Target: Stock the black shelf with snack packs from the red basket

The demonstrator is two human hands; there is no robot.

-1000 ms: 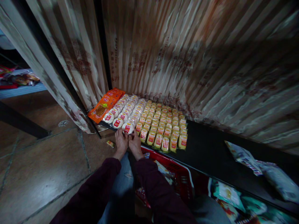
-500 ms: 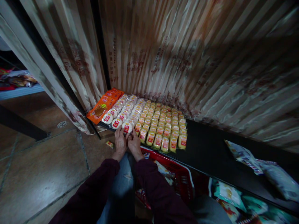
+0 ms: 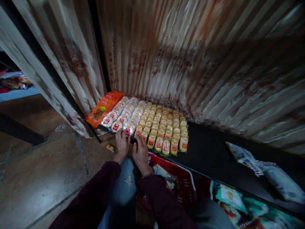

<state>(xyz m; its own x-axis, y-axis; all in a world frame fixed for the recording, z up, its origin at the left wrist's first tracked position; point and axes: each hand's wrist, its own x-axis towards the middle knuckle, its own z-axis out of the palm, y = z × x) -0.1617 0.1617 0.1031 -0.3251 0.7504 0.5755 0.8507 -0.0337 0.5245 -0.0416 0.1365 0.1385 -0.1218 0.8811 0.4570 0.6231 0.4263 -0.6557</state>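
Note:
On a low black shelf (image 3: 209, 149) lie rows of small wrapped snacks: white round packs (image 3: 124, 116) on the left, yellow packs (image 3: 164, 130) to their right, orange flat packs (image 3: 102, 106) at the far left. My left hand (image 3: 122, 144) rests with fingers spread on the front white pack (image 3: 128, 129). My right hand (image 3: 140, 152) sits just beside it, a little nearer to me, fingers loosely stretched toward the shelf's front edge and holding nothing I can make out.
A red basket (image 3: 183, 184) with packets stands under my right arm. More bagged snacks (image 3: 259, 168) lie on the shelf at right. A small packet (image 3: 110, 147) lies on the tiled floor (image 3: 43, 171). Striped panels wall in the shelf.
My right hand has drawn back from the front white pack toward me. The left hand stays on the pack. The view shifted slightly.

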